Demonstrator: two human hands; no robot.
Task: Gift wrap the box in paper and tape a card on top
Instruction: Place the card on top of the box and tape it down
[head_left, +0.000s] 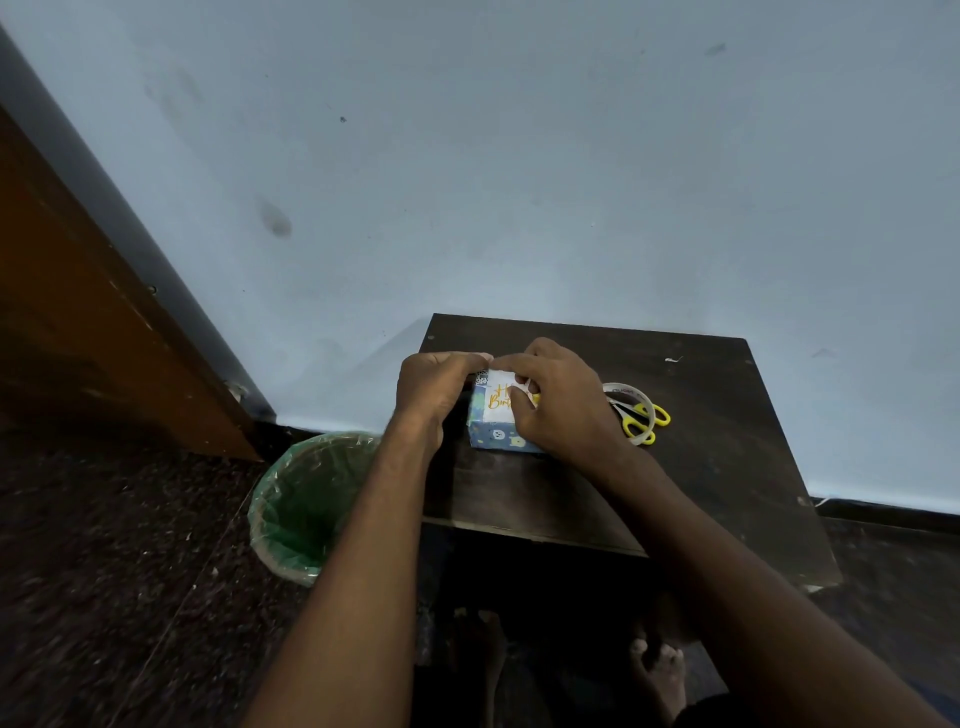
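Blue wall behind; dark table (717, 467) bears the wrapped box (493, 434), a white card (498, 402) on top. Left hand (434, 387) grips the box's left end; right hand (558, 402) pinches at the card, possibly with tape, unclear. Tape roll (623, 388) and scissors (641, 418) lie just right. Risk: card slips askew if the pressing fingers drag it.

The right hand (558, 402) covered the card's (500, 401) gold lettering past "H" and "Bir", and the box's (501, 435) right end. The left hand (434, 387) hid its left side. The tape roll's (631, 410) print was too small to read.
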